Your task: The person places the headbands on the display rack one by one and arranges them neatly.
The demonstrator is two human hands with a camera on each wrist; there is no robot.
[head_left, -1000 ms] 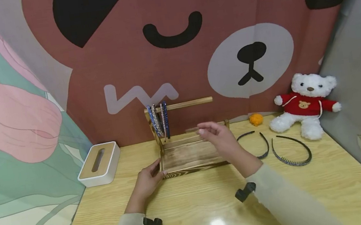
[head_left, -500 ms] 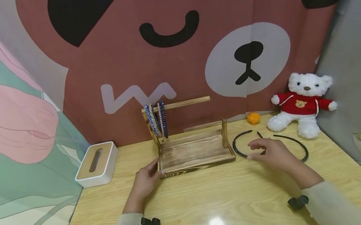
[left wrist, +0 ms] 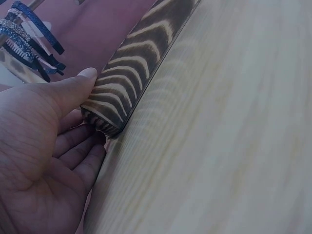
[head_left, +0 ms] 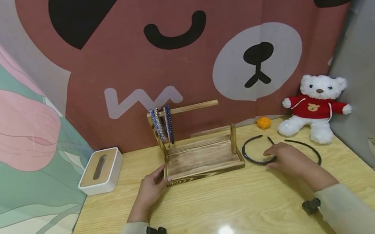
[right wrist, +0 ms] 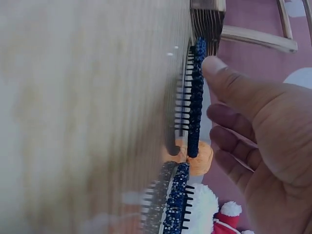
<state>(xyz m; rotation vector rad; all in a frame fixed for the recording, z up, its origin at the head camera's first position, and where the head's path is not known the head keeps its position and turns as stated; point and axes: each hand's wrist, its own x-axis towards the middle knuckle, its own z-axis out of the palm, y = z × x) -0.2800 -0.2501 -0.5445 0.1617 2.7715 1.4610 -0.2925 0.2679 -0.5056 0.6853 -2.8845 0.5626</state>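
On the left, my left hand (head_left: 150, 187) grips the front left corner of a wooden rack (head_left: 203, 173). In the left wrist view, the thumb lies on its striped front edge and the fingers curl behind the corner. Several glittery headbands (head_left: 170, 127) hang at the left end of the rack's upper bar. My right hand (head_left: 290, 162) hovers at a dark beaded headband (head_left: 254, 161) lying on the table right of the rack. Its thumb and fingers are parted beside the toothed band (right wrist: 196, 105) in the right wrist view. The hand partly covers a second dark headband (head_left: 309, 147).
A white tissue box (head_left: 110, 178) with a wooden top stands left of the rack. Behind the headbands sit an orange ball (head_left: 264, 122) and a white teddy bear (head_left: 314, 110) in a red sweater. A bear-print curtain (head_left: 181, 70) closes off the table's back.
My right hand has moved from the rack's lower bar to the right and down to the loose headband, its fingertips now lower over it. My left hand stays at the rack's corner.
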